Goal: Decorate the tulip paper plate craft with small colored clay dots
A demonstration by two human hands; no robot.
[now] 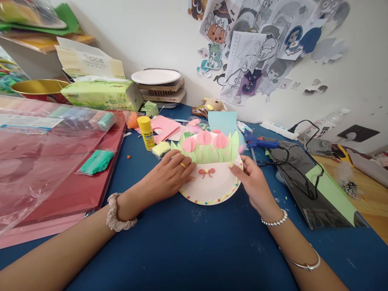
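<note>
The paper plate craft point(209, 190) is at the centre, above the blue table point(194, 250). The left hand point(174, 173) is closed on its nine o'clock side, with the fingers bent over the edge; the fingertips seem to press near the green paper grass point(212, 155), but they are partly hidden. The right hand point(253, 180) clamps the craft at three o'clock, the thumb lying on the front. The two hands are apart from each other. Pink paper tulips point(204, 137) stand at twelve o'clock of the craft, and a small red bow point(207, 173) (it has a yellow middle) is below the grass. From the craft, the yellow glue stick point(146, 133) stands upright at ten o'clock, and the blue glue gun point(263, 143) lies at two o'clock. Farther at ten o'clock is a green tissue pack point(100, 96).
</note>
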